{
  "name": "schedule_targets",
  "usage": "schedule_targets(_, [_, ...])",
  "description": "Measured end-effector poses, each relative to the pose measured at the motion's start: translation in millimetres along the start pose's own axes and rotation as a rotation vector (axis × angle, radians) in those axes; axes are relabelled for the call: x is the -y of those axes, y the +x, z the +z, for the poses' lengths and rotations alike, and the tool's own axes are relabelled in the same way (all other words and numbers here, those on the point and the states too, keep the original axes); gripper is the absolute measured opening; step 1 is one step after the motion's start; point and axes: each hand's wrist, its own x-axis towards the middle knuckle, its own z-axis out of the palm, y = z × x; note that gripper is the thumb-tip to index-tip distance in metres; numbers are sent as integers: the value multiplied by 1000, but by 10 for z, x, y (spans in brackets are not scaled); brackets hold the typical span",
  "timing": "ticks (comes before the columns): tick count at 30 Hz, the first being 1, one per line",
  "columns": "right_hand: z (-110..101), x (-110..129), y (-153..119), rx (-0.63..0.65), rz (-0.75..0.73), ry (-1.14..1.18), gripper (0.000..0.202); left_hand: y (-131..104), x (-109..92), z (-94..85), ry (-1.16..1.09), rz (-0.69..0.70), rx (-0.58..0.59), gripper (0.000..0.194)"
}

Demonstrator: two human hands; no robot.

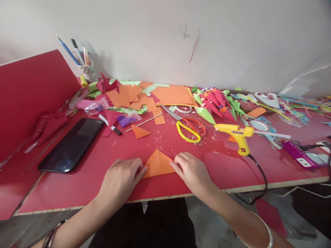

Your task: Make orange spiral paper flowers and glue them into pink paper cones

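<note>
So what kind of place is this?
Looks like a craft table, maybe at home: scissors and a yellow glue gun among paper scraps, with both hands on folded orange paper.

Black rectangular smartphone (73, 144) is lying at left; black-patterned white cup (88, 73) is holding pens (68, 51); purple plastic power strip (296, 154) is resting at right.

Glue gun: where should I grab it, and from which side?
I'd take the yellow glue gun by its handle, right hand coming from the near edge of the table. It lies on its side, handle pointing that way, nozzle to the left. Close the fingers just above the black cord at the handle's end.
</note>
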Motion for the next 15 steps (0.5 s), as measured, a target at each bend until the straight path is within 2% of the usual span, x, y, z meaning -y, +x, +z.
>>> schedule_targets(10, [16, 18, 25, 7, -35, -132, 23, 23, -13, -7, 71, 20, 58, 29])
schedule_targets(13, [20, 16, 27, 7, -35, -134, 22, 23, 99, 40, -4, 144, 52, 28])
schedule_targets(15, [20, 16, 30, 8, -36, -130, 22, 53, 216, 54, -56, 262, -2, 33])
